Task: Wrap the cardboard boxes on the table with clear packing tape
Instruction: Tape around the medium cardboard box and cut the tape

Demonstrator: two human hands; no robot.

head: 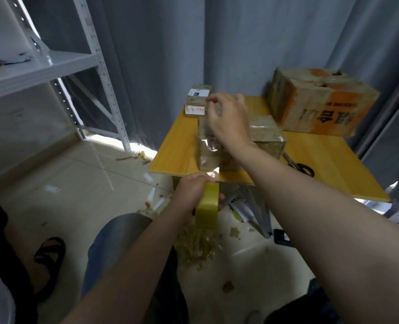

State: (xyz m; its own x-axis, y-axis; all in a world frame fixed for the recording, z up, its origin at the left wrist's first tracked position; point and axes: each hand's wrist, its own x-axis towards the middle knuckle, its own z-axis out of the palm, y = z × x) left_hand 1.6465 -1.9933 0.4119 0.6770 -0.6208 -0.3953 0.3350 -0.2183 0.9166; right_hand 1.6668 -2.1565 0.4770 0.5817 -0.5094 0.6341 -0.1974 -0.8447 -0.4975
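Note:
A flat cardboard box (265, 134), shiny with clear tape, lies in the middle of the yellow table (177, 148). My right hand (229, 120) hovers over its far left top, fingers spread and curled, holding nothing that I can see. My left hand (191, 195) grips a yellowish roll of packing tape (207, 208) just below the table's front edge. A strip of clear tape (213, 174) runs from the roll up to the box's near side. Small boxes (197, 101) with white labels sit at the table's far left. A large worn orange-printed box (320, 101) stands at the back right.
Black-handled scissors (299, 166) lie on the table right of the taped box. Crumpled tape scraps (198, 244) litter the tiled floor under the table. A white metal shelf (53, 64) stands at left, grey curtains behind. A person's sandalled foot (48, 253) is at lower left.

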